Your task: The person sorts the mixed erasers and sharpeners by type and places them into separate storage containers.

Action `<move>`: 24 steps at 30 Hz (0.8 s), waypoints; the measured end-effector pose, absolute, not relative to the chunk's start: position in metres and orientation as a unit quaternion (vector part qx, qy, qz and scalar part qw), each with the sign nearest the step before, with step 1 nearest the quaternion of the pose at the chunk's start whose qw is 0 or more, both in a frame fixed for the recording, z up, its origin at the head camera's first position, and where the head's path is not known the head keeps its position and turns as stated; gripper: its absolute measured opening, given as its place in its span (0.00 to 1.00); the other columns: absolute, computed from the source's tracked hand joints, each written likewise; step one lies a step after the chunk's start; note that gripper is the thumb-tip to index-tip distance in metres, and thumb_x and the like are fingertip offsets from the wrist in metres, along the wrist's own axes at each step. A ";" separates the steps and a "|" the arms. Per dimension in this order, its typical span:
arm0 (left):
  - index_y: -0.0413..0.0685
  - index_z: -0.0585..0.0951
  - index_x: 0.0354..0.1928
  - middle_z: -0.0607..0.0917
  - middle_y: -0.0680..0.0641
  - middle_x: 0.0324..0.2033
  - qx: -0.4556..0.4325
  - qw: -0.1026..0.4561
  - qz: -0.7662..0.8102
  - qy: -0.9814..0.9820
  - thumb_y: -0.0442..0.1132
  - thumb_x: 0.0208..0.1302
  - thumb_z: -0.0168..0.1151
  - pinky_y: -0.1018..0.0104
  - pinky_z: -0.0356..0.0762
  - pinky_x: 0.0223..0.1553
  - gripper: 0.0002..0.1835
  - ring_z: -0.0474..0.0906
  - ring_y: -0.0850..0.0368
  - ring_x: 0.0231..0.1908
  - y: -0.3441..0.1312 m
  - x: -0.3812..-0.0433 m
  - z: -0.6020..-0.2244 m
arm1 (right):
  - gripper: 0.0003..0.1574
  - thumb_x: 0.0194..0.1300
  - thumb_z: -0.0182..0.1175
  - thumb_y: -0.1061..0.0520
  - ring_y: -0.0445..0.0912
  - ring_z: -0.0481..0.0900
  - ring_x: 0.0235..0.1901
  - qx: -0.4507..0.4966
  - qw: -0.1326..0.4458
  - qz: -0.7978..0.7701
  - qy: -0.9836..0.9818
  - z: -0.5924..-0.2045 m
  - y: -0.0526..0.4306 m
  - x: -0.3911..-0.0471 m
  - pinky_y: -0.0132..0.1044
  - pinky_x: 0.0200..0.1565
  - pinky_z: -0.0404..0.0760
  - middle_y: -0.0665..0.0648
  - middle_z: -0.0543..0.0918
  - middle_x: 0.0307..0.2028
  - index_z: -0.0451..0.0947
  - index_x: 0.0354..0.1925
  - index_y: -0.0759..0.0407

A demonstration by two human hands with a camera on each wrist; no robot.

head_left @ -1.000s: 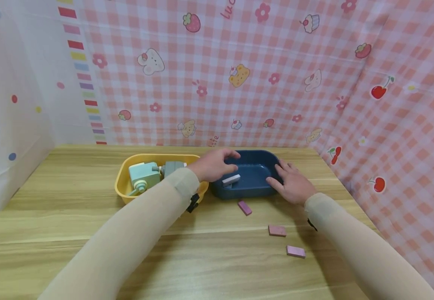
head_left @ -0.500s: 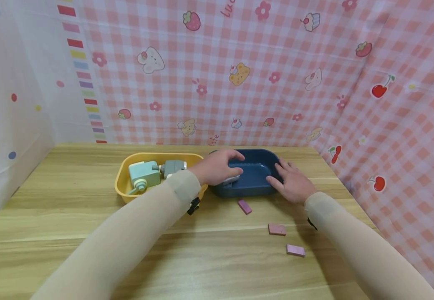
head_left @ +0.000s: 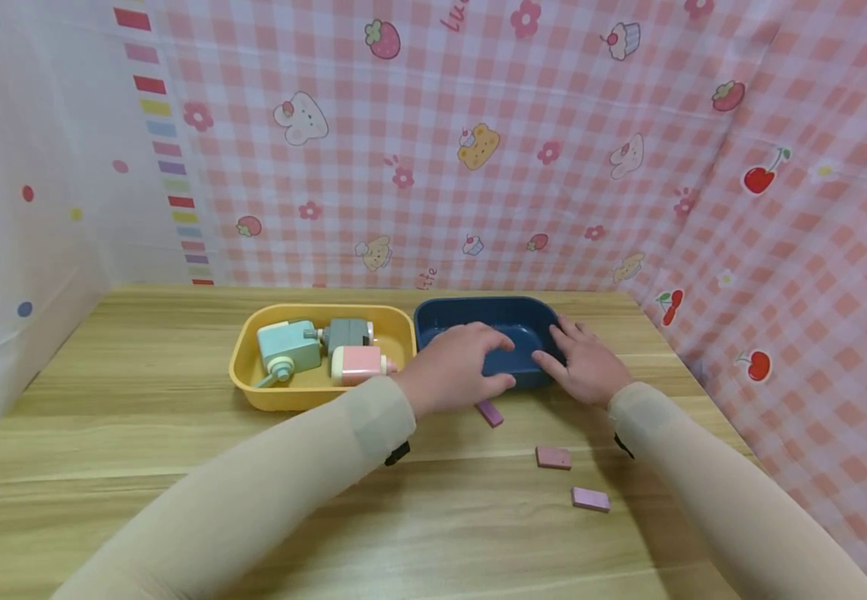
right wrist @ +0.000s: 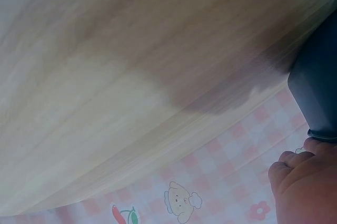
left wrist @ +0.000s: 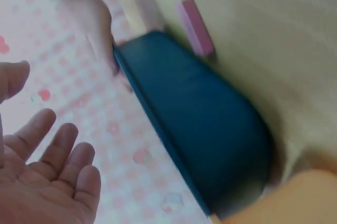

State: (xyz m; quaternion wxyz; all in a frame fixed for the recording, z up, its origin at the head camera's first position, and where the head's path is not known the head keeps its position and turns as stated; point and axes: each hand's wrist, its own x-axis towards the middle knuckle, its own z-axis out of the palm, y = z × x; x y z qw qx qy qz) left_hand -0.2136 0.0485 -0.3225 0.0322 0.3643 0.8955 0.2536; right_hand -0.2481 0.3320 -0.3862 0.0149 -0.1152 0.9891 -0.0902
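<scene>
My left hand point(head_left: 459, 367) hovers over the near left part of a dark blue plastic tub point(head_left: 512, 310), thumb and fingers apart. In the left wrist view its palm point(left wrist: 47, 197) shows nothing held. At the tub's right end, my right hand point(head_left: 589, 367) holds the rim, thumb on the inner side and fingers along the outside. The right wrist view catches those fingers point(right wrist: 305, 166) right at the tub's edge. A purple-pink block point(head_left: 489, 412) lies just in front of the tub, partly behind my left hand, which also hides the tub's near left corner.
Left of the tub sits a yellow tub point(head_left: 253, 392) with a turquoise toy point(head_left: 288, 343), a grey toy point(head_left: 347, 332) and a pink-and-cream toy point(head_left: 360, 365). A dusty pink block point(head_left: 553, 457) and a lilac block point(head_left: 590, 499) lie nearer on the wooden table point(head_left: 433, 533).
My left hand has moved right and toward me from the tub's left side, uncovering the pink-and-cream toy. A whitish piece seen in the blue tub earlier is now hidden. My right hand stays put.
</scene>
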 end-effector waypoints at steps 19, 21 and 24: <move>0.48 0.80 0.68 0.89 0.54 0.51 0.362 0.076 0.227 0.901 0.56 0.72 0.67 0.59 0.78 0.68 0.29 0.83 0.60 0.56 0.051 -0.189 -0.366 | 0.57 0.80 0.39 0.25 0.73 0.46 0.81 -0.116 0.011 -0.093 0.989 -0.388 0.334 -0.248 0.67 0.80 0.49 0.70 0.48 0.84 0.53 0.82 0.68; 0.48 0.81 0.68 0.90 0.55 0.50 0.351 0.086 0.231 0.903 0.56 0.72 0.67 0.58 0.79 0.67 0.29 0.83 0.59 0.56 0.051 -0.191 -0.370 | 0.57 0.80 0.39 0.25 0.73 0.46 0.81 -0.116 0.011 -0.093 0.989 -0.388 0.334 -0.249 0.67 0.80 0.49 0.70 0.48 0.84 0.53 0.82 0.68; 0.48 0.81 0.66 0.89 0.55 0.50 0.335 0.093 0.231 0.909 0.56 0.71 0.68 0.57 0.79 0.66 0.29 0.82 0.57 0.56 0.051 -0.193 -0.375 | 0.58 0.80 0.38 0.24 0.72 0.45 0.82 -0.115 0.010 -0.097 0.989 -0.389 0.334 -0.249 0.67 0.80 0.48 0.70 0.48 0.84 0.53 0.82 0.68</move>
